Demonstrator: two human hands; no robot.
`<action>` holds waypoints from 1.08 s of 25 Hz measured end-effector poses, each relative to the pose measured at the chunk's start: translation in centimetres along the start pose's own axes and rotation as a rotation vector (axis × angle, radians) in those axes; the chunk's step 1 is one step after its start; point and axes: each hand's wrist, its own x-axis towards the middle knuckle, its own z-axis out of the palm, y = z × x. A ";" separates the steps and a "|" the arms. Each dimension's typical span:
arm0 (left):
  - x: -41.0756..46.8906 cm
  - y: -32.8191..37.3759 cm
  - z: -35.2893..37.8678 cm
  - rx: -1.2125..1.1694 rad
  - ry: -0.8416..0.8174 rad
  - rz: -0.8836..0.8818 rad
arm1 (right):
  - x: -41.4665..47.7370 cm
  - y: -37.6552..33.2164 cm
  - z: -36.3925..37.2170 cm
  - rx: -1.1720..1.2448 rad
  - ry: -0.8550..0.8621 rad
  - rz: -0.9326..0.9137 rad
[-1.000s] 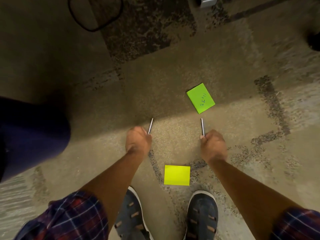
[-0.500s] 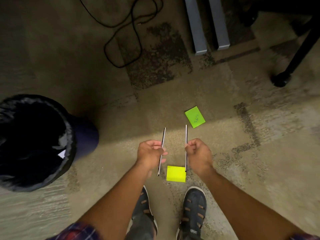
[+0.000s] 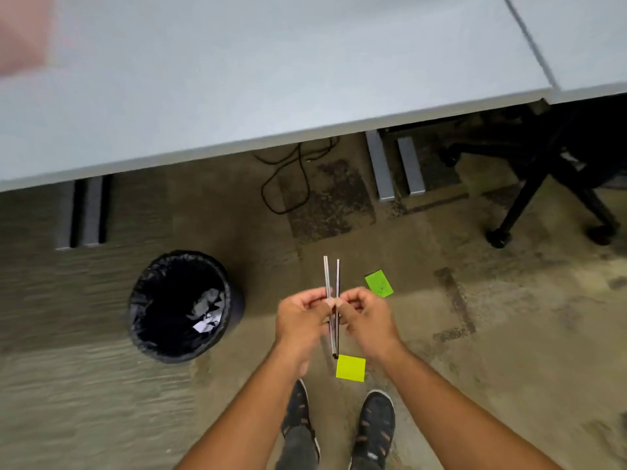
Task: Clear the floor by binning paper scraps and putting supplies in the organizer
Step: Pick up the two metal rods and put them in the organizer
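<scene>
Supplies step, I think: left hand [image 3: 300,320] and right hand [image 3: 364,322] pinch two thin pencils [image 3: 331,293] together mid-frame. Next they need the organizer, which isn't visible; two sticky notes [image 3: 350,368] remain on the floor.

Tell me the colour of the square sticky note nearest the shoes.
Yellow square sticky note; head view.

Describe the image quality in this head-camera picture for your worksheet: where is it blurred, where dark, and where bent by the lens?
Head view: motion blur smears the desk top and the pink patch at top left; the floor under the desk lies in shadow; the bin interior reads nearly black; the wide lens bows the desk edge; the left hand is slightly soft.
</scene>
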 end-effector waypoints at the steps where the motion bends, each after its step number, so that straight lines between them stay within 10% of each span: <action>1: -1.5 1.1 0.2 -0.021 0.019 0.013 | -0.9 -1.9 -0.6 0.006 -0.014 -0.023; 11: -15.2 11.6 -2.2 0.042 -0.049 0.203 | -10.3 -17.4 -2.9 0.048 -0.182 -0.112; 27: -18.2 26.6 -24.2 0.196 -0.117 0.406 | -15.2 -37.2 15.6 -0.183 -0.237 -0.293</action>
